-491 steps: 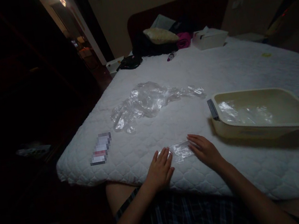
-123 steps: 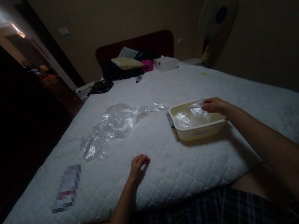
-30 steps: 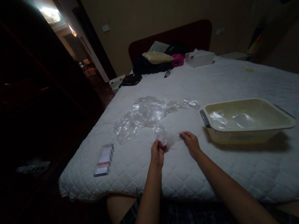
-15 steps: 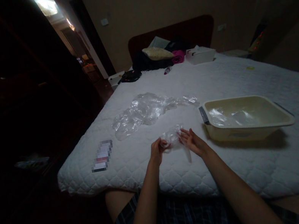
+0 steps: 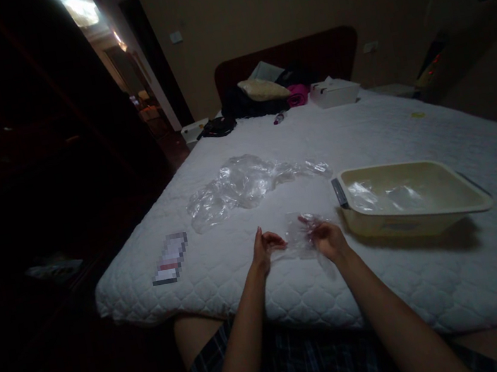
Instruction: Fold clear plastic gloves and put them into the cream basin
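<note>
A small, crumpled clear plastic bag (image 5: 299, 242) is between my hands, just above the white quilted bed cover. My right hand (image 5: 330, 241) has its fingers curled in the bag, and the film partly covers them. My left hand (image 5: 265, 250) is at the bag's left side with thumb and fingers apart. A low edge of the film runs close by it; whether they touch is hard to see. Beyond my hands lies a larger heap of clear plastic film (image 5: 245, 180). On the right stands a cream plastic basin (image 5: 419, 226) with grey handles and clear plastic inside.
A blurred-out phone-like object (image 5: 170, 259) lies on the bed (image 5: 226, 279) at left. Toward the headboard (image 5: 286, 48) are piled clothes and a pillow (image 5: 263, 88), a white box (image 5: 334, 92) and a black bag (image 5: 217, 127). A fan (image 5: 461, 1) stands at far right.
My right hand has turned and closed in the plastic, drawing it slightly right and spreading it. My left hand's fingers have come away from their pinch on it.
</note>
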Available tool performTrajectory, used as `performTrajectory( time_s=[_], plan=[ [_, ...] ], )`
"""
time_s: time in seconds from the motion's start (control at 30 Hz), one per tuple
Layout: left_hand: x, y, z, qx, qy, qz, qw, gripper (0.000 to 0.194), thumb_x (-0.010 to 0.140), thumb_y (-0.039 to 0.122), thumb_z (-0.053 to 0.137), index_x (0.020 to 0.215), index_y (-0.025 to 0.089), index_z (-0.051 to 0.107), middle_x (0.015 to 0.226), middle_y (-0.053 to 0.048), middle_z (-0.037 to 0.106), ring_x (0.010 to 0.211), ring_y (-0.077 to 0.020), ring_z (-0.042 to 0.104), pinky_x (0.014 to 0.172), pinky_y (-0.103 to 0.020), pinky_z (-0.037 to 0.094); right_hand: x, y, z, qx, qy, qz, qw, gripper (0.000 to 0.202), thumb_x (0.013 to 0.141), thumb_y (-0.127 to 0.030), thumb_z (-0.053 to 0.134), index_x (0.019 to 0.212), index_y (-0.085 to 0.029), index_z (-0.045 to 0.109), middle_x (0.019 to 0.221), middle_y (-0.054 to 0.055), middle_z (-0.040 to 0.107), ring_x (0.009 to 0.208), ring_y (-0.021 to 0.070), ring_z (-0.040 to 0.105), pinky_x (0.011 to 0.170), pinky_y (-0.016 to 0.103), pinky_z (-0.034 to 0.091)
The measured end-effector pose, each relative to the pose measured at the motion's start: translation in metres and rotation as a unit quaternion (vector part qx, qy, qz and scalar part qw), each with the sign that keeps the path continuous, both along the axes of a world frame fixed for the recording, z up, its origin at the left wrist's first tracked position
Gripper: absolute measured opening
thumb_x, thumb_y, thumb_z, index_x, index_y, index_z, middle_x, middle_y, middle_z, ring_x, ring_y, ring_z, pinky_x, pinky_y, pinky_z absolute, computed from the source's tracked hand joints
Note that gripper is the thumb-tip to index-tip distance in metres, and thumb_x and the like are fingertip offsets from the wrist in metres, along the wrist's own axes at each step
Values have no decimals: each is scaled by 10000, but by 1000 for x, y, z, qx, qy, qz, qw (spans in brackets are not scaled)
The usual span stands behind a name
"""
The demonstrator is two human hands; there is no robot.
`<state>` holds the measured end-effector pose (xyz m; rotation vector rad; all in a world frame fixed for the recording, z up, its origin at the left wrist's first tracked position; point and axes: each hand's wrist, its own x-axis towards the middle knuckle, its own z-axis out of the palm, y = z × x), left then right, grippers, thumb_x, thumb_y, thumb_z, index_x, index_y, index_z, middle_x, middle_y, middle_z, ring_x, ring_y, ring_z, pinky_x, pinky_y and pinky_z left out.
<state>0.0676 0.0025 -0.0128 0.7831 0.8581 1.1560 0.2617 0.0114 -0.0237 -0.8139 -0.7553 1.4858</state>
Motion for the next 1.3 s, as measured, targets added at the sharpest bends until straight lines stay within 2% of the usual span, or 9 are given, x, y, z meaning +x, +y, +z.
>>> performTrajectory(
  time_s=[0.17,0.3,0.37,0.47,0.63,0.77,0.87,1.13,1.3],
  plan=[
    [-3,2,0,-11,-16,-32,999,650,704,695,378,632,100,630,595,-106,619,609,-222,612,643,-341,452,8,-3,1,-2,-33,3,999,251,612,-287,486,763,-194,663,855,52,689,599,167,585,546,300,471],
    [-3,0,0,-24,-3,-53,998,674,726,677,373,660,71,659,663,-135,656,652,-215,618,708,-335,440,2,-9,6,-35,-57,109,992,368,599,-202,591,963,-233,634,963,22,674,655,143,616,555,248,470],
    [-2,-1,-1,-34,8,-41,999,606,709,643,456,654,73,654,653,-124,657,634,-202,615,712,-327,435,-3,-11,10,-46,-51,162,984,481,587,-158,643,1054,-258,596,1074,20,641,710,136,627,569,228,472],
    [1,-2,-3,-17,14,-4,1000,397,627,478,671,708,90,646,662,-85,656,594,-172,601,663,-303,442,-8,-14,14,-49,-27,195,979,478,588,-151,680,1049,-246,595,1109,30,627,792,148,628,604,222,479],
    [-3,-1,-3,8,-56,42,997,296,667,327,682,873,121,627,860,-85,668,710,-177,627,675,-298,473,-8,-13,12,-44,-33,187,981,440,623,-183,683,1052,-233,595,1089,34,639,686,116,615,559,206,468],
    [-11,-1,0,-34,-124,65,990,269,743,304,601,967,154,596,914,-79,666,746,-175,640,701,-300,482,-7,-11,9,-51,-44,184,981,406,679,-254,656,1078,-244,580,1109,50,631,587,92,581,480,197,442],
    [-15,0,0,-64,-140,65,986,214,772,270,551,944,153,601,895,-75,669,692,-163,643,635,-271,483,-6,-11,8,-55,-52,162,984,383,702,-288,631,1081,-262,583,1057,40,656,520,81,547,438,192,416],
    [-27,0,-4,-108,-187,56,975,185,804,216,469,903,164,617,866,-65,673,687,-160,651,516,-231,481,-2,-11,12,-57,-25,142,988,397,765,-389,512,1135,-257,566,1166,73,591,712,161,639,557,272,490],
    [-35,-1,-4,-143,-186,15,972,183,813,233,466,873,155,621,691,-42,664,479,-123,605,423,-223,463,-1,-9,10,-49,-12,159,986,384,789,-392,473,1125,-232,567,1144,88,603,747,167,646,596,281,496]
  ],
)
